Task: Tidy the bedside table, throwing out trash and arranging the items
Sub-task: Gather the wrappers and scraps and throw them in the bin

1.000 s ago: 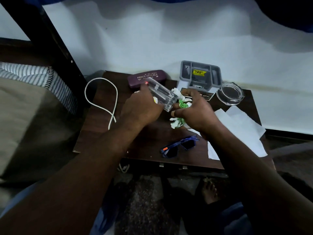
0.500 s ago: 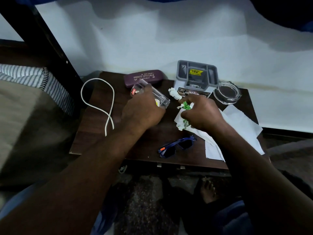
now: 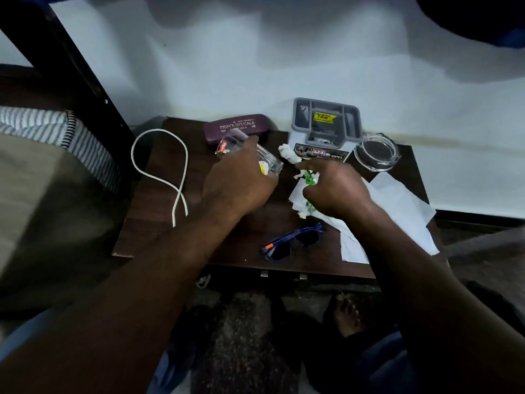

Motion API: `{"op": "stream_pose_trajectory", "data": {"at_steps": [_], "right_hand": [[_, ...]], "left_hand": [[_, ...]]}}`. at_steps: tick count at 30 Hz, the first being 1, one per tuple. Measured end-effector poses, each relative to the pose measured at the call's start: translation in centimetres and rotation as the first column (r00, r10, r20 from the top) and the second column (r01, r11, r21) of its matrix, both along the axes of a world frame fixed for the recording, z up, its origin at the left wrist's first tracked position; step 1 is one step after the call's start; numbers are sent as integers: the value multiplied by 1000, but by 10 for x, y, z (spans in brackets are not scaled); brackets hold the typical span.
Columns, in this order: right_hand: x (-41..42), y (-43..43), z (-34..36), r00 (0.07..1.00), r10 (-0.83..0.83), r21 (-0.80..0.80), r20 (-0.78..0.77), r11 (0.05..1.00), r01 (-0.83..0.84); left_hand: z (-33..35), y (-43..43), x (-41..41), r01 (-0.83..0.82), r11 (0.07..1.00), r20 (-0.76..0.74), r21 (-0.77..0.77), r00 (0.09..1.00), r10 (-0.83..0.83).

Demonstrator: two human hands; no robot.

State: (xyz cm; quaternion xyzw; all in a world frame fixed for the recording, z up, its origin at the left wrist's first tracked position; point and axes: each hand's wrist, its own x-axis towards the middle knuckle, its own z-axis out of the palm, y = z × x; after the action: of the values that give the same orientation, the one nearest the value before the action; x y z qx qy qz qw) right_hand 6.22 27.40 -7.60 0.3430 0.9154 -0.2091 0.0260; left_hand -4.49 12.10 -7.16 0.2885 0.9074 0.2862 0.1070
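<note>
Drawn apart from the right hand [image 3: 338,191], the glass [image 3: 231,143] sat tilted mid-frame, gripped by the left hand [image 3: 238,183]; the right clutched crumpled green-white paper [image 3: 308,177].

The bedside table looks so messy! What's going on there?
A person is tidying the bedside table. Their left hand grips a clear glass, tipped on its side near the purple glasses case. Their right hand pinches a crumpled white and green paper. Another crumpled wad lies by the grey organizer. The blue sunglasses, white sheets, glass dish and white cable lie on the table, untouched.
</note>
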Motion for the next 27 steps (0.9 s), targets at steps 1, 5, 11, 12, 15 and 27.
{"op": "stream_pose_trajectory", "data": {"at_steps": [1, 5, 11, 12, 15, 27], "right_hand": [[-1, -1, -2, 1000, 22, 26, 21, 999, -23], [-9, -5, -9, 993, 53, 96, 107, 993, -63], [-12, -6, -7, 997, -11, 188, 74, 982, -3], [-11, -5, -3, 1000, -13, 212, 2, 977, 13], [-8, -2, 12, 958, -74, 101, -278, 989, 105], [15, 32, 25, 782, -492, -532, -382, 809, 249]], "left_hand": [[0, 1, 0, 0, 1000, -6, 13, 1000, 0], [1, 1, 1, -1, 999, 0, 48, 1000, 1], [0, -1, -2, -10, 999, 1, 52, 1000, 10], [1, -2, -2, -15, 998, -2, 56, 1000, 16], [6, -4, -3, -39, 995, -18, 89, 999, 41], [17, 1, -1, -63, 990, 64, 126, 996, 55]]}}
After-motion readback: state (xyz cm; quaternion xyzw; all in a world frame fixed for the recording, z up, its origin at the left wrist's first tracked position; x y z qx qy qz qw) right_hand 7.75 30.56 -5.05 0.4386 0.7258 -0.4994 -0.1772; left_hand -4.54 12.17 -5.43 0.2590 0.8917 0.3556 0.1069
